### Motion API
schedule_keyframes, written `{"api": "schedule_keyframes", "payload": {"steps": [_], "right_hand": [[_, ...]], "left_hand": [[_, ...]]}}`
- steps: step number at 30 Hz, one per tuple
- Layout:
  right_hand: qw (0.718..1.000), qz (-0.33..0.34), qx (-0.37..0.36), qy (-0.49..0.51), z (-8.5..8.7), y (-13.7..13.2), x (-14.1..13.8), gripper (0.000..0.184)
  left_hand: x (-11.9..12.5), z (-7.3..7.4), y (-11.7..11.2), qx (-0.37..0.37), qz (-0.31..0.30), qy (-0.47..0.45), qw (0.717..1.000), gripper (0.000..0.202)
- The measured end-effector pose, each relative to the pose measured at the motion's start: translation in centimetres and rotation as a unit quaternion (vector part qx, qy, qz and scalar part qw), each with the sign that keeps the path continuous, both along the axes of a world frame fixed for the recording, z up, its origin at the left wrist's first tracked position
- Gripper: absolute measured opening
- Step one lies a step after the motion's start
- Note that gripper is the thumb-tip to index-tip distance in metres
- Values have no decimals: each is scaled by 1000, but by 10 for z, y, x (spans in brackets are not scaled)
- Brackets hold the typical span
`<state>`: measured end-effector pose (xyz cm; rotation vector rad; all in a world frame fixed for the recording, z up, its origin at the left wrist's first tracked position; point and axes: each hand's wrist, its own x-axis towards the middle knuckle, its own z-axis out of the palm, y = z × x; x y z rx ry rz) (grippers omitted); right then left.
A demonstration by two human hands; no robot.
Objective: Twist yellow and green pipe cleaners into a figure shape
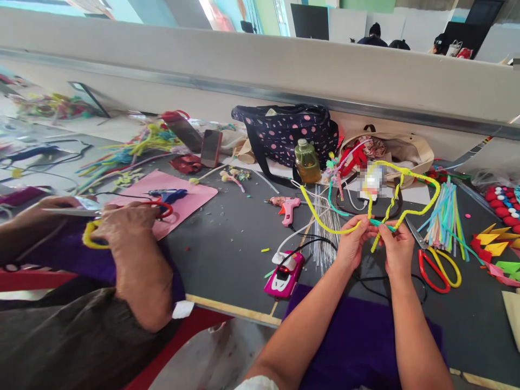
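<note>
Left hand (352, 245) and right hand (397, 250) pinching tightly on green strand (378, 222) at base of yellow frame (437, 190); frame extending beyond hands, scene right. Probably handling light, fuzzy, bendable; crossing seeming best hold.

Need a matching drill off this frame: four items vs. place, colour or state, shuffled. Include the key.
Column 1
1. Yellow fuzzy-stem piece
2. Bottle
3. Loose scissors
4. Power strip

Column 2
A. Magenta, with a white plug in it
B. Lying to the right of the wearer's right hand
C. Held by the wearer's left hand and right hand together
D. Standing in front of the dark patterned bag

Pairs: 1-C, 2-D, 3-B, 4-A
</note>
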<state>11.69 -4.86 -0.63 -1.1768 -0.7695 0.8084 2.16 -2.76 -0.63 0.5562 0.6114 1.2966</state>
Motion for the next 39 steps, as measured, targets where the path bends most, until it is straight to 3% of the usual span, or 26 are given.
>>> {"api": "schedule_keyframes", "payload": {"steps": [18,29,36,39], "right_hand": [[994,26,-9,103,2,1,-5,27],[991,44,7,128,4,-2,-10,28],[995,-38,20,88,-3,3,-4,32],[994,-59,28,83,-3,4,-3,31]], "left_hand": [[-4,-8,5,-49,-64,-104,991,32],[-10,3,3,-81,-103,-112,985,24],[-3,3,-2,-51,-79,3,996,31],[0,8,-9,20,-9,77,997,26]]}}
